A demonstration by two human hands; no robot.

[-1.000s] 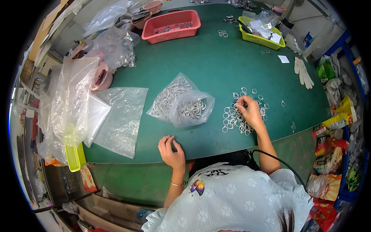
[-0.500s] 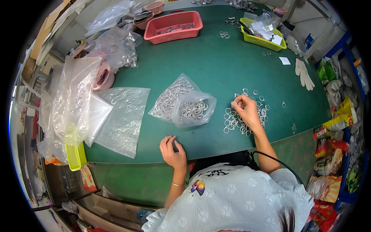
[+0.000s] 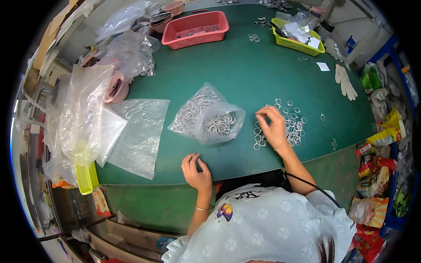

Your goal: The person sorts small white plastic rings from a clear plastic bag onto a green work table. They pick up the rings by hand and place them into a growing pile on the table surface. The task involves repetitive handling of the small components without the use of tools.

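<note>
Small silver-grey metal rings [image 3: 294,128] lie loose in a pile on the green table, right of the middle. My right hand [image 3: 273,129] hovers over the left side of this pile, thumb and forefinger curled toward each other. Whatever may be between those fingertips is too small to make out. Just left of them, a clear plastic bag [image 3: 237,128] full of the same rings lies with its mouth turned to the right. My left hand [image 3: 197,174] rests at the table's front edge below the bag, fingers slightly spread and holding nothing.
Flat clear plastic bags [image 3: 142,131] lie on the left beside a pink bowl [image 3: 124,90]. Farther back stand a red basin [image 3: 195,41] and a yellow-green basket [image 3: 302,49]. A white glove [image 3: 345,83] and single rings [image 3: 322,117] lie at the right.
My right hand has shifted a little left, from the middle of the ring pile toward the bag, uncovering more rings. My left hand has stayed in place.
</note>
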